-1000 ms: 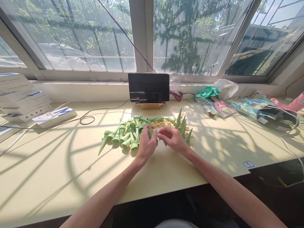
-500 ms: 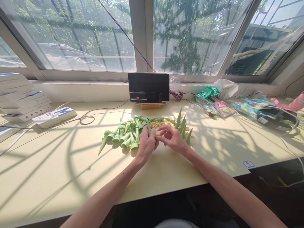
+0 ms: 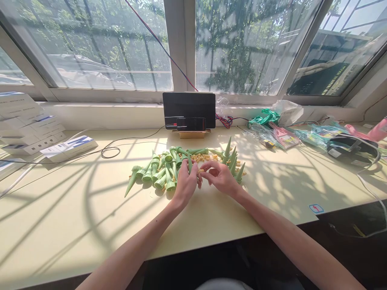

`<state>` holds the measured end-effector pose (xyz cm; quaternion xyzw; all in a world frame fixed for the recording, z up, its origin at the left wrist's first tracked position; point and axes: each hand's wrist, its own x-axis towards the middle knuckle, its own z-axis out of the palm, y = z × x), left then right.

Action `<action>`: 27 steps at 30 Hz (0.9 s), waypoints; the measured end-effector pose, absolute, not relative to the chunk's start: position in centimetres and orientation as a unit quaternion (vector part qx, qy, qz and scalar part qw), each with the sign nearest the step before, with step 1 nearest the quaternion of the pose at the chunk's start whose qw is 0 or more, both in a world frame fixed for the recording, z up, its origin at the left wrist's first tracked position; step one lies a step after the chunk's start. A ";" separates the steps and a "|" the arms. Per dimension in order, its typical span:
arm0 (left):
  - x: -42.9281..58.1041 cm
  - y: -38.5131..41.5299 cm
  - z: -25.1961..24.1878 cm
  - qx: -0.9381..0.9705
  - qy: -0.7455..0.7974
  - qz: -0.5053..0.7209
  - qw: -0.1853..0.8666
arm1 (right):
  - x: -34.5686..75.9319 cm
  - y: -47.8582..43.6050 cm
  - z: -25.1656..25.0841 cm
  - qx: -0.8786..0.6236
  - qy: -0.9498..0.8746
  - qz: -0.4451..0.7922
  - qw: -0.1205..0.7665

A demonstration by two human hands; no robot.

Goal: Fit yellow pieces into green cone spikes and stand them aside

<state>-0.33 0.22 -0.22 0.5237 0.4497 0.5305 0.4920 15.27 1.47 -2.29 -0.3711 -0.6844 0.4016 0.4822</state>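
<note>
My left hand (image 3: 186, 186) is closed around a green plastic spike (image 3: 190, 162), whose pointed end sticks up past the thumb. My right hand (image 3: 224, 180) pinches a small beige piece (image 3: 200, 171) against the near side of that spike, and the fingers partly hide where the two meet. Left of the hands lies a heap of green cone-shaped spikes (image 3: 155, 164) with wide round caps. Beyond the fingers, small beige pieces (image 3: 215, 152) are scattered in a loose pile. Several more green spikes (image 3: 233, 159) point upward just right of my right hand.
A black tablet (image 3: 189, 105) stands at the back with a phone (image 3: 191, 124) before it on a small stand. White boxes (image 3: 27, 123) are stacked at the left, near loose cables (image 3: 110, 152). Plastic bags (image 3: 290, 114) and a black headset-like device (image 3: 347, 151) lie at the right.
Almost nothing differs. Both hands stay together at the spike, with only a slight shift of the fingers around the beige piece.
</note>
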 end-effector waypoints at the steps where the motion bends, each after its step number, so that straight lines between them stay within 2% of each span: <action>1: -0.3 0.2 -0.2 0.523 0.451 0.531 0.491 | 15.2 1.4 -2.2 -0.373 -0.685 0.398 0.483; 27: -0.3 0.1 -0.2 0.523 0.459 0.535 0.480 | 15.1 1.0 -1.6 -0.382 -0.690 0.397 0.470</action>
